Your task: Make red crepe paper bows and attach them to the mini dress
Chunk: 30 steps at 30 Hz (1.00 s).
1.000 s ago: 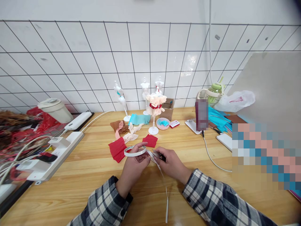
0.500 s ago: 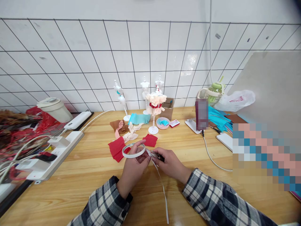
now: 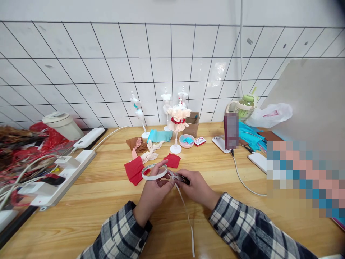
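Observation:
My left hand (image 3: 155, 196) is closed, with a roll of narrow white tape (image 3: 155, 177) looped around its fingers. Its thumb and fingertips pinch the tape near the other hand. From that pinch a long thin tape strip (image 3: 188, 214) hangs toward the table's near side. In my right hand (image 3: 198, 185) is a small cutting tool with a dark handle (image 3: 184, 180), probably scissors. Its metal blades meet the tape at the left fingertips; the fingers partly hide the contact. Just beyond lie a red cloth piece (image 3: 172, 160) and another red cloth (image 3: 134, 171).
Behind the hands stands a mini mannequin in pale ruffles (image 3: 179, 118), with several bare white ones near the tiled wall. A pink bowl (image 3: 187, 144), a small red-and-white box (image 3: 200, 141) and a cardboard box (image 3: 192, 126) sit beside it. A power strip (image 3: 78, 165) lies left, a phone (image 3: 231, 131) right.
The tape roll and left fingers have shifted slightly right. The dark-handled tool has tilted a little, its handle showing more. The hanging strip has swung slightly right.

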Each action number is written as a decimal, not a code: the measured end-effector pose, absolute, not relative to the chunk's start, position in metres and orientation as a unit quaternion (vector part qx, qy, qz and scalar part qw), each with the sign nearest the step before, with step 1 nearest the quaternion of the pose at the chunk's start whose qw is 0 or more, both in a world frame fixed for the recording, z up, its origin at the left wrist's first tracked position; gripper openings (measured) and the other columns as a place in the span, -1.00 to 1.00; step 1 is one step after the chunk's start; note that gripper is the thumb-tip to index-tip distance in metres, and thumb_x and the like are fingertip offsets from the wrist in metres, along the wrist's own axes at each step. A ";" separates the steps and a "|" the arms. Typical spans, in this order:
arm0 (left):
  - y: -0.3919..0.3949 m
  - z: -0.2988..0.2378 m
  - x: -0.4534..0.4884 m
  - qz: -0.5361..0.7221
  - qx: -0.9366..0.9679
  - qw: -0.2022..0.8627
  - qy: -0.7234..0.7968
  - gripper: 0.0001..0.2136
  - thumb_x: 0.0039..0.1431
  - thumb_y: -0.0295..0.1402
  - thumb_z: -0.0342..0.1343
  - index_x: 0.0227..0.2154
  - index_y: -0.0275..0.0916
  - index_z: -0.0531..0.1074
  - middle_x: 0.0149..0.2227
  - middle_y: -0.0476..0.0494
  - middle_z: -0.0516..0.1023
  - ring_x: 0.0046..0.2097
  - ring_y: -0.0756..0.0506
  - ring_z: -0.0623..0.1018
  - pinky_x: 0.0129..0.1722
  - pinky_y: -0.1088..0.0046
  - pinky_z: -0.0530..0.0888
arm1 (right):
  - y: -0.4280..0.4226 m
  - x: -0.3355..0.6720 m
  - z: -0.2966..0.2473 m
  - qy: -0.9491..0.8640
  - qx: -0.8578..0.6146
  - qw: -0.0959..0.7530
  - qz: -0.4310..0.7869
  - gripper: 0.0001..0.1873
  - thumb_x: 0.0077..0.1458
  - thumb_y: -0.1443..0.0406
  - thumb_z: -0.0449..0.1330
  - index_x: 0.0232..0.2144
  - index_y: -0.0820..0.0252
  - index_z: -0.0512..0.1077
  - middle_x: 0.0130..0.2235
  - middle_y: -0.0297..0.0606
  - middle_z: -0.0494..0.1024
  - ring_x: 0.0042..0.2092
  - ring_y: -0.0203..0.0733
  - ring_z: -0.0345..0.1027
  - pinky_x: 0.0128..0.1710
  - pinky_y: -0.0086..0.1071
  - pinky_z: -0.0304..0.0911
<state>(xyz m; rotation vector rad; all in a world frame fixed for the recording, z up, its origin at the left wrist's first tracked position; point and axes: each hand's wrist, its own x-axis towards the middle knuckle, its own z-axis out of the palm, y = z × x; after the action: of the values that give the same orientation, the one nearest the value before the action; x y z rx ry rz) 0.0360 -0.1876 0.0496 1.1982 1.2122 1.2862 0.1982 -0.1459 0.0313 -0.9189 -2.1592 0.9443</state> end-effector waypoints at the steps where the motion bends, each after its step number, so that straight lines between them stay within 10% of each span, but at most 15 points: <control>1: -0.187 0.049 0.036 0.528 0.489 0.485 0.497 -0.41 -0.08 -0.42 0.20 0.08 -0.17 0.20 -0.35 -0.03 0.48 -0.27 -0.08 0.51 -0.27 0.36 0.48 | -0.146 0.198 0.031 -0.809 -0.341 0.305 0.369 -0.86 0.13 0.32 0.11 -0.24 0.15 0.43 -0.42 -0.40 0.48 -0.42 -0.34 0.26 -0.41 -0.51 0.11; 30: -0.189 0.044 0.038 0.549 0.490 0.428 0.525 -0.39 -0.05 -0.40 0.21 0.10 -0.13 0.14 -0.44 0.05 0.45 -0.36 -0.07 0.50 -0.34 0.40 0.47 | -0.152 0.196 0.031 -0.831 -0.383 0.281 0.290 -0.84 0.09 0.37 0.13 -0.24 0.13 0.41 -0.32 -0.30 0.55 -0.30 -0.22 0.39 -0.30 -0.44 0.19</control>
<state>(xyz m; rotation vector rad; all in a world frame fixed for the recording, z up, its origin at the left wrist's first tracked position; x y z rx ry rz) 0.0383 -0.1895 0.0439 1.2241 1.3102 1.3720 0.1956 -0.1518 0.0314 -1.0270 -2.2270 0.7774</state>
